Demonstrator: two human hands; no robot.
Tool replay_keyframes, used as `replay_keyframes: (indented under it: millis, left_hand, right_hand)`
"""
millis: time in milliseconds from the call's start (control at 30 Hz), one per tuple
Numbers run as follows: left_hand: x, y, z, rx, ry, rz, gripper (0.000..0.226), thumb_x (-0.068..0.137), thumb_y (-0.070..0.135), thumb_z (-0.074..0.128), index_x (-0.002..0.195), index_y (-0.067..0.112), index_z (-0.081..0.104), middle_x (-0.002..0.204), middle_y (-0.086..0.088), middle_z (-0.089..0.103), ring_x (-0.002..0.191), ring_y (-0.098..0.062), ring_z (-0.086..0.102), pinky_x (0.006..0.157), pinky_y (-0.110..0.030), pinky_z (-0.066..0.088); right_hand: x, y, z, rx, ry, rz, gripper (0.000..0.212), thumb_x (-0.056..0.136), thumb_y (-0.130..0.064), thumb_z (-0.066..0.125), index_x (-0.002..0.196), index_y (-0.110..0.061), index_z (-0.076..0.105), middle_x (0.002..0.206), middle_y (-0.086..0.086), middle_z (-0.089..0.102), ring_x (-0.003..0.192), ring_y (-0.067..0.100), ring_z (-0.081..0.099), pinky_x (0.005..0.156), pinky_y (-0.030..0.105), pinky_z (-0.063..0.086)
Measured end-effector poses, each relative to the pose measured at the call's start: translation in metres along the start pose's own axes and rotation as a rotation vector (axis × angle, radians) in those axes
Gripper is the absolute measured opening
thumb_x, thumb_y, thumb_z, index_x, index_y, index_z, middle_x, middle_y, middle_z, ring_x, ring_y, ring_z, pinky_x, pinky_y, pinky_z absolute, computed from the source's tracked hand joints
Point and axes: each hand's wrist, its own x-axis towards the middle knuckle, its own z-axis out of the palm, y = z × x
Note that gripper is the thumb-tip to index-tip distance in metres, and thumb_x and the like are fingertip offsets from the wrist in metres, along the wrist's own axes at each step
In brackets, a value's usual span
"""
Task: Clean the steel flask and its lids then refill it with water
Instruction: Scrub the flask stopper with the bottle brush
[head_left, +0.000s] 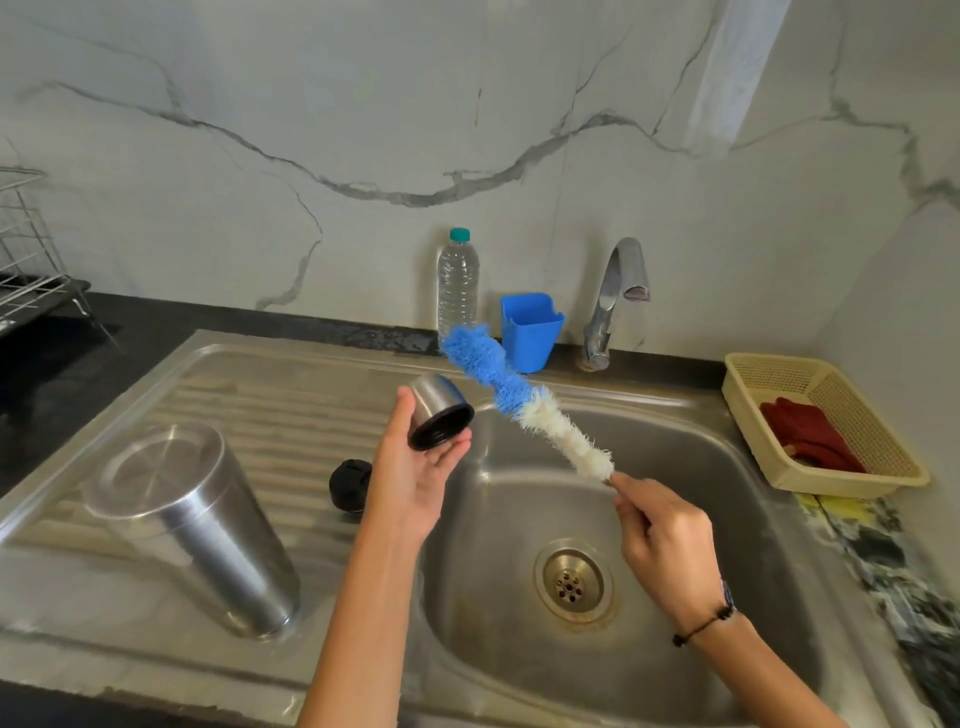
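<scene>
- The left hand (415, 483) is reaching up over the left rim of the sink (727, 457), palm up, cradling a steel cup lid (439, 418) between thumb and fingertips; the lid is tilting with its dark open mouth facing down and to the right.
- The right hand (662, 540) is reaching over the basin, pinching the handle end of a bottle brush (524, 402), which is slanting up and left; its blue tip is sitting just beside the lid, and whether they are touching is unclear.
- A thin dark bracelet (704, 626) is circling the right wrist.
- The steel flask (192, 525) is standing upside down on the ridged draining board (280, 410), towards its front left.
- A black stopper lid (350, 486) is lying on the board near the basin's left edge.
- At the back edge, a clear plastic bottle (457, 288) with a teal cap, showing no readable label, is standing beside a blue cup (530, 332) and the tap (613, 301).
- A cream basket (748, 415) at the right edge is holding red cloth (808, 434).
- A wire rack (26, 254) is sitting at the far left.
</scene>
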Motion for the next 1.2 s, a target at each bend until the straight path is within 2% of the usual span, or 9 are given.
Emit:
replay_keyframes:
  millis: [100, 167, 267, 333, 400, 467, 567, 1000, 1200]
  left_hand:
    - [0.014, 0.003, 0.0, -0.044, 0.085, -0.055, 0.035, 0.092, 0.039, 0.057, 0.11, 0.008, 0.055, 0.107, -0.019, 0.065, 0.099, -0.028, 0.064, 0.084, -0.036, 0.052]
    - [0.024, 0.006, -0.002, 0.067, 0.112, -0.011, 0.032, 0.09, 0.029, 0.063, 0.113, 0.009, 0.052, 0.106, -0.015, 0.06, 0.096, -0.026, 0.062, 0.083, -0.035, 0.053]
    - [0.044, 0.005, -0.004, 0.503, 0.235, 0.155, 0.043, 0.086, 0.023, 0.069, 0.121, 0.013, 0.046, 0.107, -0.006, 0.057, 0.094, -0.018, 0.059, 0.083, -0.032, 0.052]
    - [0.061, 0.002, -0.004, 0.79, 0.369, 0.29, 0.053, 0.083, 0.03, 0.072, 0.126, 0.014, 0.044, 0.101, 0.001, 0.056, 0.093, -0.017, 0.056, 0.08, -0.031, 0.048]
    - [0.08, 0.0, -0.005, 1.004, 0.453, 0.375, 0.061, 0.082, 0.033, 0.072, 0.133, 0.014, 0.043, 0.108, -0.002, 0.057, 0.112, -0.024, 0.049, 0.09, -0.035, 0.042]
    - [0.095, 0.0, -0.003, 1.17, 0.468, 0.382, 0.066, 0.085, 0.03, 0.07, 0.14, 0.013, 0.037, 0.127, -0.008, 0.054, 0.127, -0.028, 0.034, 0.098, -0.037, 0.035]
    - [0.113, -0.002, -0.003, 1.357, 0.457, 0.322, 0.069, 0.088, 0.025, 0.067, 0.145, 0.01, 0.031, 0.141, -0.013, 0.045, 0.132, -0.031, 0.028, 0.103, -0.036, 0.031]
    - [0.135, -0.009, -0.01, 1.389, 0.518, 0.273, 0.066, 0.09, 0.014, 0.063, 0.144, 0.004, 0.026, 0.143, -0.018, 0.037, 0.131, -0.034, 0.028, 0.106, -0.041, 0.032]
    - [0.122, -0.001, -0.003, 1.516, 0.457, 0.232, 0.087, 0.09, 0.021, 0.063, 0.151, 0.005, 0.003, 0.149, -0.019, 0.025, 0.135, -0.036, 0.024, 0.109, -0.04, 0.026]
  right_hand:
    - [0.003, -0.002, 0.011, 0.015, -0.015, 0.062, 0.025, 0.073, -0.005, 0.056, 0.091, -0.008, 0.073, 0.068, 0.0, 0.066, 0.051, 0.018, 0.06, 0.053, 0.024, 0.043]
    - [0.004, -0.002, 0.02, 0.016, -0.048, 0.109, 0.023, 0.073, -0.004, 0.059, 0.09, -0.01, 0.074, 0.069, 0.0, 0.068, 0.051, 0.02, 0.062, 0.05, 0.023, 0.042]
    - [0.004, -0.004, 0.035, 0.022, -0.078, 0.173, 0.026, 0.069, 0.007, 0.07, 0.087, -0.01, 0.075, 0.07, 0.003, 0.07, 0.055, 0.024, 0.064, 0.051, 0.022, 0.041]
    - [0.005, -0.006, 0.043, 0.033, -0.07, 0.193, 0.021, 0.07, 0.003, 0.067, 0.087, -0.008, 0.075, 0.069, 0.006, 0.07, 0.053, 0.025, 0.065, 0.056, 0.022, 0.041]
    - [0.01, -0.007, 0.049, 0.031, -0.096, 0.233, 0.021, 0.073, 0.001, 0.066, 0.089, -0.009, 0.075, 0.068, 0.006, 0.07, 0.053, 0.027, 0.065, 0.048, 0.019, 0.039]
    - [0.018, -0.007, 0.052, 0.025, -0.143, 0.292, 0.024, 0.077, 0.004, 0.065, 0.093, -0.01, 0.075, 0.069, 0.008, 0.07, 0.056, 0.031, 0.065, 0.05, 0.023, 0.042]
    - [0.031, -0.007, 0.055, 0.029, -0.214, 0.36, 0.027, 0.08, 0.002, 0.062, 0.1, -0.012, 0.073, 0.076, 0.012, 0.07, 0.065, 0.037, 0.064, 0.056, 0.034, 0.046]
    - [0.05, -0.009, 0.062, 0.011, -0.24, 0.38, 0.028, 0.083, 0.0, 0.058, 0.105, -0.012, 0.071, 0.079, 0.011, 0.068, 0.066, 0.034, 0.062, 0.055, 0.027, 0.039]
    - [0.075, -0.026, 0.028, -0.139, -0.259, 0.211, 0.02, 0.077, 0.004, 0.063, 0.09, -0.009, 0.071, 0.064, 0.008, 0.06, 0.05, 0.032, 0.056, 0.044, 0.028, 0.039]
